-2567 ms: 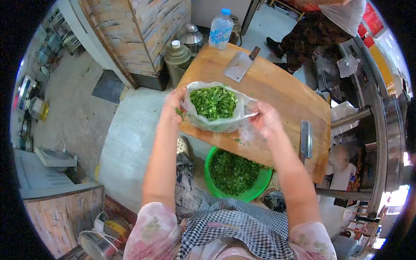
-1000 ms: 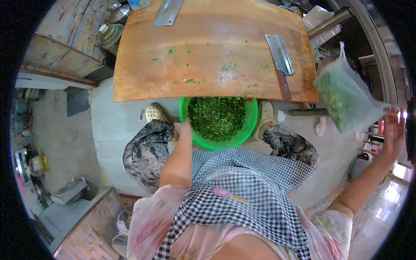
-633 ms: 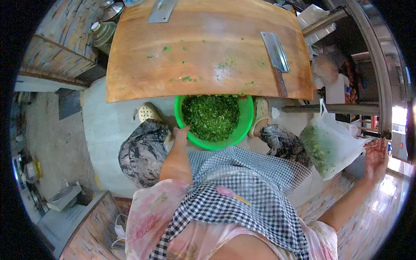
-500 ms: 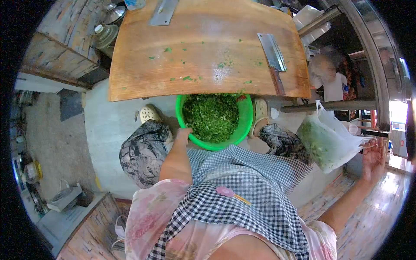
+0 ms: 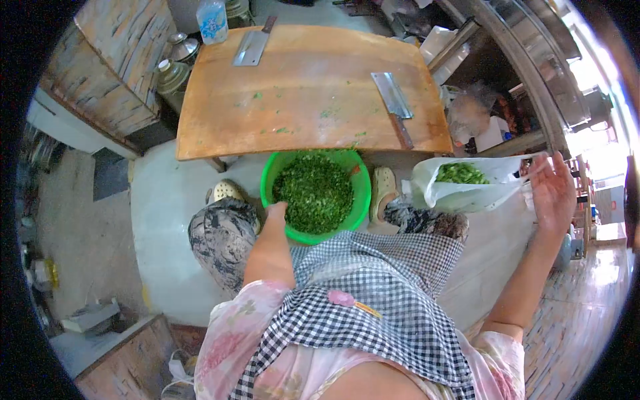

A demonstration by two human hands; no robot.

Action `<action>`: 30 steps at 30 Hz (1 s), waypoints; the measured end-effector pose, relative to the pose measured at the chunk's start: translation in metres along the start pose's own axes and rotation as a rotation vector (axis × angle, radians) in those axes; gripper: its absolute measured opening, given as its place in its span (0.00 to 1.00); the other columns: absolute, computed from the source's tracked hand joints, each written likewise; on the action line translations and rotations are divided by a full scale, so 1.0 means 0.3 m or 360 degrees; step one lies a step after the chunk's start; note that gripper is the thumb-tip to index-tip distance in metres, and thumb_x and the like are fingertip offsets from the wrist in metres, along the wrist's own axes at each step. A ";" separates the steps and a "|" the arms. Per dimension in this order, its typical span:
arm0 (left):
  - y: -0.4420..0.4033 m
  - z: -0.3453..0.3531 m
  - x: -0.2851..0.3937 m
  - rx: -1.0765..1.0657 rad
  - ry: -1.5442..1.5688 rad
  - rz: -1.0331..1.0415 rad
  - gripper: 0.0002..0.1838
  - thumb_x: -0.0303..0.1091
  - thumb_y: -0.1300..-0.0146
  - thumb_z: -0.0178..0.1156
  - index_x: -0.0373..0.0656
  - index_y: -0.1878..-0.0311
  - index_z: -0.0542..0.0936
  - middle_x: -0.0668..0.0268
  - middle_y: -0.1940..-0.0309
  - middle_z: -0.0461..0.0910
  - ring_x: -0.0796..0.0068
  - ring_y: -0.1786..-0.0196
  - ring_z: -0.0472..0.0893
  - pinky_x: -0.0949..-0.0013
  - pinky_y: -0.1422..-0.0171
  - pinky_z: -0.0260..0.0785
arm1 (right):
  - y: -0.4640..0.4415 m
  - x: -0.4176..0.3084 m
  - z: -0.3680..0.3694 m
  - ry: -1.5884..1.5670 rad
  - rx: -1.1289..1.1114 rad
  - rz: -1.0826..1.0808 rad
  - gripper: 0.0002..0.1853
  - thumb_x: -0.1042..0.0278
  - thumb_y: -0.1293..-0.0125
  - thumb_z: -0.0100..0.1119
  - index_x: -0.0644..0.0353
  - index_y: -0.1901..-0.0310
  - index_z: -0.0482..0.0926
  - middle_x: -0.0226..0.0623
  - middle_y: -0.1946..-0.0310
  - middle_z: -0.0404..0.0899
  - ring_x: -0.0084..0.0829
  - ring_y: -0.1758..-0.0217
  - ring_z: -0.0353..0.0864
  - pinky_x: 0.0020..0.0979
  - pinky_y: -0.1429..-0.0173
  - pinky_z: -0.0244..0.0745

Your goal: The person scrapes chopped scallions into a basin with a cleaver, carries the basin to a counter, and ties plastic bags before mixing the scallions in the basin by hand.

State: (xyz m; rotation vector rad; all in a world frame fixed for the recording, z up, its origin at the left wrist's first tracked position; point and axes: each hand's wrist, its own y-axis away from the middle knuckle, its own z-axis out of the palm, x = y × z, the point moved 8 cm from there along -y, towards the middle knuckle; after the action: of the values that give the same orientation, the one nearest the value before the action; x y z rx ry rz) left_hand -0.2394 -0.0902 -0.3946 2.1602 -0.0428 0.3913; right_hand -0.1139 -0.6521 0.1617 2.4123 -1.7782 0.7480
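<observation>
My left hand [image 5: 276, 212] is closed on the near left rim of a bright green basin [image 5: 365, 200], which sits on the floor between my feet. Finely chopped green leaves [image 5: 313, 193] fill much of it. Out to the right, my right hand [image 5: 555, 193] grips the stretched handle of a white plastic bag [image 5: 467, 197]. The bag hangs tilted with its mouth toward me, and chopped green pieces [image 5: 461, 173] show inside. It hangs to the right of the basin, apart from it.
A wooden board table [image 5: 307, 87] stands just beyond the basin, with green scraps on it. One cleaver [image 5: 393, 97] lies at its right, another cleaver [image 5: 251, 50] at its far left. A plastic bottle [image 5: 212, 23] and a metal-framed rack [image 5: 527, 60] flank it.
The bag has been raised and tipped, so its mouth and contents now show. My right hand has moved up with it. My left hand stays on the basin rim while the view has shifted.
</observation>
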 end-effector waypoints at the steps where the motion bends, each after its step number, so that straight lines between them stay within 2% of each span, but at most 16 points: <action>1: 0.012 -0.012 -0.014 0.0052 0.0037 -0.0053 0.30 0.42 0.47 0.59 0.34 0.45 0.65 0.52 0.53 0.72 0.63 0.57 0.75 0.63 0.53 0.69 | -0.026 0.022 -0.004 -0.0845 0.0098 0.0253 0.18 0.68 0.38 0.52 0.70 0.49 0.69 0.49 0.56 0.71 0.38 0.51 0.71 0.38 0.42 0.66; 2: 0.001 -0.013 -0.036 0.0101 0.0076 -0.0109 0.30 0.43 0.47 0.58 0.34 0.44 0.65 0.53 0.53 0.71 0.63 0.57 0.74 0.63 0.51 0.68 | -0.040 0.023 0.034 -0.2041 0.0066 0.0594 0.16 0.68 0.37 0.51 0.68 0.51 0.70 0.49 0.56 0.72 0.39 0.51 0.71 0.38 0.42 0.66; 3: -0.017 0.007 -0.045 -0.0018 0.0169 -0.0176 0.30 0.42 0.47 0.58 0.34 0.45 0.65 0.53 0.51 0.71 0.63 0.56 0.74 0.63 0.52 0.67 | -0.038 0.019 0.069 -0.3203 0.0340 0.1040 0.15 0.68 0.37 0.51 0.67 0.52 0.71 0.50 0.57 0.72 0.40 0.52 0.72 0.38 0.43 0.67; 4: -0.072 0.034 -0.070 -0.0133 0.0264 -0.0250 0.29 0.42 0.47 0.57 0.34 0.45 0.65 0.53 0.49 0.71 0.63 0.56 0.74 0.62 0.52 0.67 | -0.082 0.008 0.122 -0.4135 0.0266 0.0792 0.14 0.67 0.37 0.51 0.65 0.53 0.72 0.49 0.57 0.72 0.39 0.51 0.71 0.38 0.43 0.67; 6: -0.194 0.035 -0.118 -0.0148 -0.0169 -0.0061 0.26 0.41 0.45 0.56 0.35 0.46 0.66 0.57 0.55 0.73 0.64 0.60 0.75 0.61 0.58 0.66 | -0.150 -0.016 0.119 -0.4163 0.0134 0.0818 0.14 0.67 0.37 0.51 0.65 0.52 0.72 0.49 0.57 0.71 0.38 0.49 0.70 0.37 0.43 0.68; 8: -0.299 0.040 -0.134 -0.0143 -0.0602 0.0135 0.23 0.39 0.44 0.55 0.37 0.47 0.66 0.61 0.61 0.75 0.66 0.65 0.75 0.60 0.64 0.65 | -0.187 -0.023 0.082 -0.4206 0.0069 0.0558 0.15 0.66 0.37 0.51 0.65 0.51 0.72 0.49 0.56 0.71 0.38 0.48 0.69 0.37 0.43 0.67; 11: -0.211 0.044 -0.070 -0.0229 -0.1745 0.0537 0.20 0.37 0.43 0.55 0.37 0.49 0.68 0.62 0.64 0.77 0.66 0.66 0.77 0.60 0.66 0.67 | -0.166 -0.043 0.081 -0.4329 -0.0073 0.0339 0.16 0.66 0.37 0.50 0.65 0.51 0.72 0.48 0.55 0.71 0.37 0.48 0.69 0.36 0.43 0.66; 13: -0.139 0.035 -0.007 -0.0133 -0.2001 0.0626 0.19 0.36 0.43 0.56 0.37 0.50 0.69 0.62 0.63 0.78 0.66 0.66 0.78 0.61 0.66 0.69 | -0.123 -0.025 0.059 -0.4221 0.0072 0.0562 0.17 0.64 0.37 0.51 0.65 0.51 0.72 0.47 0.55 0.71 0.37 0.49 0.69 0.36 0.42 0.65; 17: -0.112 -0.059 -0.090 0.0388 -0.1232 0.0277 0.19 0.35 0.44 0.58 0.36 0.52 0.70 0.59 0.62 0.78 0.65 0.67 0.80 0.66 0.69 0.71 | -0.065 0.059 0.139 -0.4105 0.0345 0.1116 0.16 0.65 0.37 0.51 0.65 0.51 0.73 0.47 0.54 0.71 0.37 0.48 0.69 0.36 0.41 0.65; 19: -0.091 -0.083 -0.097 0.0574 -0.0917 0.0188 0.18 0.34 0.45 0.58 0.36 0.53 0.71 0.59 0.63 0.78 0.66 0.68 0.80 0.66 0.70 0.72 | -0.026 0.185 0.187 -0.2875 0.0392 0.1301 0.16 0.65 0.38 0.51 0.64 0.51 0.73 0.47 0.54 0.71 0.37 0.48 0.69 0.37 0.41 0.65; 21: -0.046 -0.120 -0.116 0.0730 -0.0707 0.0185 0.17 0.33 0.46 0.59 0.36 0.55 0.71 0.58 0.64 0.78 0.66 0.69 0.80 0.63 0.71 0.72 | -0.002 0.233 0.250 -0.2923 0.0380 0.1282 0.16 0.64 0.37 0.51 0.64 0.51 0.72 0.47 0.54 0.71 0.38 0.48 0.69 0.38 0.41 0.65; 22: -0.066 -0.123 -0.142 0.0718 -0.0622 0.0186 0.18 0.36 0.47 0.60 0.38 0.55 0.72 0.57 0.63 0.78 0.62 0.65 0.80 0.62 0.66 0.72 | 0.009 0.256 0.280 -0.2947 0.0373 0.1273 0.16 0.64 0.37 0.51 0.63 0.51 0.72 0.47 0.54 0.71 0.38 0.48 0.69 0.38 0.40 0.64; 24: -0.164 -0.112 -0.181 0.0699 -0.0440 0.0214 0.20 0.40 0.51 0.61 0.42 0.55 0.75 0.55 0.59 0.79 0.55 0.56 0.79 0.60 0.54 0.72 | -0.007 0.150 0.222 -0.4137 0.0424 0.1117 0.16 0.64 0.37 0.51 0.63 0.51 0.72 0.48 0.53 0.71 0.38 0.48 0.69 0.39 0.40 0.64; 27: 0.126 -0.156 -0.052 0.0484 -0.0197 0.0077 0.22 0.36 0.53 0.64 0.36 0.55 0.72 0.56 0.62 0.78 0.60 0.63 0.80 0.57 0.63 0.73 | 0.011 0.133 0.205 -0.4136 0.0267 0.0925 0.16 0.63 0.38 0.51 0.63 0.51 0.73 0.48 0.53 0.70 0.38 0.47 0.68 0.40 0.40 0.63; 29: 0.017 -0.093 -0.089 0.0460 -0.0307 0.0260 0.24 0.39 0.53 0.64 0.35 0.54 0.72 0.55 0.62 0.78 0.59 0.63 0.80 0.57 0.61 0.73 | 0.036 0.119 0.204 -0.4260 0.0201 0.0825 0.16 0.63 0.38 0.51 0.63 0.51 0.73 0.47 0.54 0.70 0.37 0.48 0.68 0.40 0.40 0.63; 30: 0.006 -0.091 -0.087 0.0443 -0.0276 0.0262 0.25 0.39 0.53 0.64 0.35 0.54 0.72 0.54 0.62 0.78 0.58 0.62 0.79 0.57 0.60 0.73 | 0.062 0.132 0.217 -0.4221 0.0287 0.0935 0.16 0.63 0.38 0.51 0.63 0.51 0.73 0.47 0.54 0.70 0.37 0.48 0.68 0.40 0.40 0.63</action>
State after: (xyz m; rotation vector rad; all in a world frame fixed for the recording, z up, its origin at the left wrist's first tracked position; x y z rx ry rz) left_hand -0.2717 -0.0724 -0.3862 2.4710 -0.2799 0.3175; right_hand -0.0995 -0.7142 0.1160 -0.6222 0.6691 1.4816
